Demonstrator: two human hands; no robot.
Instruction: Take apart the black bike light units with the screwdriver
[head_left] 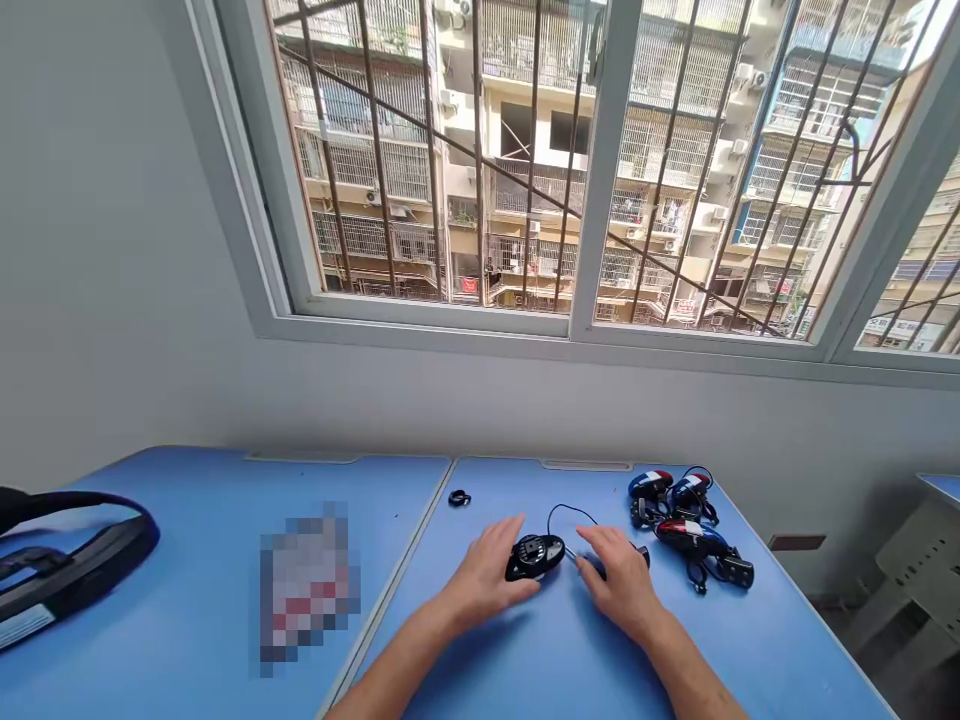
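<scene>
Black oval wired unit (535,556), its upper face marked with a round grille, is set between two bare hands on the right blue tabletop (555,665). At the far left of the scene, a black strapped item (82,585) with a white label is cut off by the edge of view. To its right on the left blue tabletop (199,570), an object (307,580) is hidden by pixelation. Just past the seam, a small black ring (459,498) is placed towards the far edge. The left hand (486,572) is held open, thumb and forefinger parted around the unit's left end; whether the unit is touched cannot be told. From the unit a thin black wire (570,507) is looped towards the right hand (621,575), whose fingers are curled near a slim pale shaft (571,554); whether anything is gripped there cannot be told. Farther right, three red, white and blue units (686,535) with black fittings are bunched near the table's right edge.
</scene>
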